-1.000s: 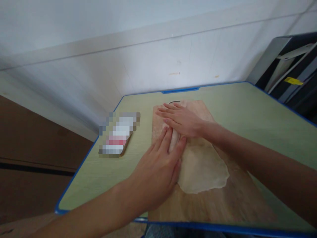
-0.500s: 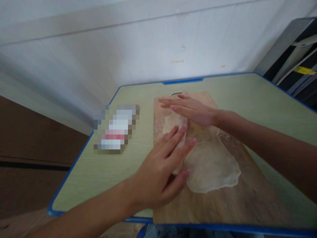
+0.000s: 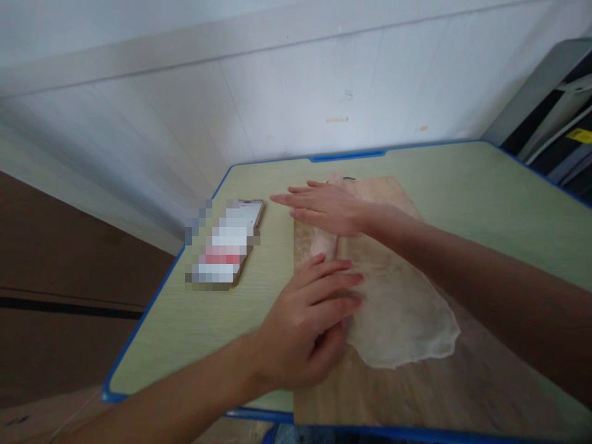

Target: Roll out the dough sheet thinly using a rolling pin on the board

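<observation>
A thin, pale sheet of dough (image 3: 398,327) is spread on the wooden board (image 3: 370,394). Along its left side runs a whitish roll (image 3: 325,243), mostly covered by my hands; whether a pin lies inside it I cannot see. My left hand (image 3: 319,317) rests palm down over the near part of this roll, fingers stretched to the right onto the dough. Farther back, my right hand (image 3: 324,206) lies flat across the far part, its fingertips reaching past the board's left edge. Neither hand grasps anything.
The board lies on a pale green table (image 3: 185,333) with a blue rim. Left of the board is a phone (image 3: 250,216), its screen mostly pixelated. A white wall (image 3: 287,98) stands behind the table, and a dark rack (image 3: 564,117) is at the right.
My right hand has slid left across the board. My left hand's fingers have drawn closer together and slipped slightly nearer to me. The whole view has shifted a little.
</observation>
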Motion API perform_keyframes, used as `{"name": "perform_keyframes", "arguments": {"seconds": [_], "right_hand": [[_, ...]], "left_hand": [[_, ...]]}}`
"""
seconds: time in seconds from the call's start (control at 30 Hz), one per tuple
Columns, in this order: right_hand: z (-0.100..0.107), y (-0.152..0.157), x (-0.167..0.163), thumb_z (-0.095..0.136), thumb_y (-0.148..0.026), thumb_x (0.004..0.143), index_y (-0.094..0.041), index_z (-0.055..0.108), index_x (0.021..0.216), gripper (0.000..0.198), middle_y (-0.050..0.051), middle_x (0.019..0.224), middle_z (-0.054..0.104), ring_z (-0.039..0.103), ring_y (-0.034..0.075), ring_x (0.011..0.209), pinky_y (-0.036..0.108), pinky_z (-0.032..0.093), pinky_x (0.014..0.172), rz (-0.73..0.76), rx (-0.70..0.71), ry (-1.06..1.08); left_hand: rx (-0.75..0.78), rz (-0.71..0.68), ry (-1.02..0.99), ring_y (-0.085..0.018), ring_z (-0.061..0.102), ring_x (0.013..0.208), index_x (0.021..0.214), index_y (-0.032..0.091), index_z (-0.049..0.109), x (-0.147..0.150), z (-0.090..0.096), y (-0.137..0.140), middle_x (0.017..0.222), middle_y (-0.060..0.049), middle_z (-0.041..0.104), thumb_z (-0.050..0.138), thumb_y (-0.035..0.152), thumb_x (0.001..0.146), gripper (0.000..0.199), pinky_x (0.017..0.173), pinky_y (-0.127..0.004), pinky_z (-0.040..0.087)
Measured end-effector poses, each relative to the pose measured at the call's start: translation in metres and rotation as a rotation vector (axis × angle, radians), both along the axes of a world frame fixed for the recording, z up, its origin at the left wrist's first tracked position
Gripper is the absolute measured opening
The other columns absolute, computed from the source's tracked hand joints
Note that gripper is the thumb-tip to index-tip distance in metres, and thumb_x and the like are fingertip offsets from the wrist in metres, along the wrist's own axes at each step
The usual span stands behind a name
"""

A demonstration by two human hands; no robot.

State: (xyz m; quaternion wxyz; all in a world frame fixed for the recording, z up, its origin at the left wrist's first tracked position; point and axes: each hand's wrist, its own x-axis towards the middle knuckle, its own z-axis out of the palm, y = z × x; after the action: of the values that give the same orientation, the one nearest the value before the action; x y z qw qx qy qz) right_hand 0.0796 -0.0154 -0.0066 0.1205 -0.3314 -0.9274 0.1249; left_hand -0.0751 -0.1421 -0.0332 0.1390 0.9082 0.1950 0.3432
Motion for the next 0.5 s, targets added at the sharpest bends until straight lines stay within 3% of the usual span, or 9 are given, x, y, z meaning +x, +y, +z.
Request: {"name": "perform_keyframes", "arguments": {"seconds": [0.17, 0.23, 0.33, 0.5], "right_hand": [[-0.011, -0.016, 0.068, 0.026, -0.05, 0.098, -0.02, 0.036, 0.146, 0.058, 0.006, 0.155, 0.029, 0.02, 0.022, 0.144, 0.052, 0.007, 0.117, 0.027, -0.129, 0.184], [-0.013, -0.02, 0.08, 0.026, -0.051, 0.097, -0.019, 0.036, 0.146, 0.059, 0.006, 0.156, 0.028, 0.017, 0.021, 0.145, 0.051, 0.006, 0.117, 0.025, -0.169, 0.229], [-0.011, -0.019, 0.065, 0.024, -0.049, 0.098, -0.019, 0.039, 0.145, 0.057, 0.005, 0.155, 0.03, 0.02, 0.021, 0.145, 0.052, 0.003, 0.117, 0.013, -0.169, 0.244], [0.001, -0.008, 0.001, 0.027, -0.046, 0.098, -0.027, 0.03, 0.149, 0.054, 0.0, 0.152, 0.035, 0.033, 0.025, 0.14, 0.055, 0.005, 0.116, 0.081, -0.071, 0.068]], "left_hand": [[-0.095, -0.101, 0.021, -0.028, 0.03, 0.142, 0.127, 0.007, 0.049, 0.003, -0.001, -0.004, 0.143, -0.024, 0.045, 0.051, 0.014, 0.078, 0.05, 0.111, -0.05, 0.036], [-0.129, -0.175, 0.043, -0.029, 0.024, 0.144, 0.133, 0.004, 0.042, 0.003, 0.0, -0.003, 0.146, -0.026, 0.039, 0.052, 0.016, 0.076, 0.059, 0.112, -0.048, 0.034], [-0.123, -0.236, 0.098, -0.028, 0.022, 0.144, 0.134, 0.001, 0.039, 0.002, 0.002, -0.002, 0.148, -0.027, 0.035, 0.052, 0.016, 0.075, 0.063, 0.116, -0.047, 0.027], [-0.105, -0.201, 0.135, -0.027, 0.022, 0.145, 0.132, 0.006, 0.044, 0.003, 0.004, 0.0, 0.148, -0.021, 0.039, 0.053, 0.022, 0.078, 0.058, 0.116, -0.047, 0.026]]}}
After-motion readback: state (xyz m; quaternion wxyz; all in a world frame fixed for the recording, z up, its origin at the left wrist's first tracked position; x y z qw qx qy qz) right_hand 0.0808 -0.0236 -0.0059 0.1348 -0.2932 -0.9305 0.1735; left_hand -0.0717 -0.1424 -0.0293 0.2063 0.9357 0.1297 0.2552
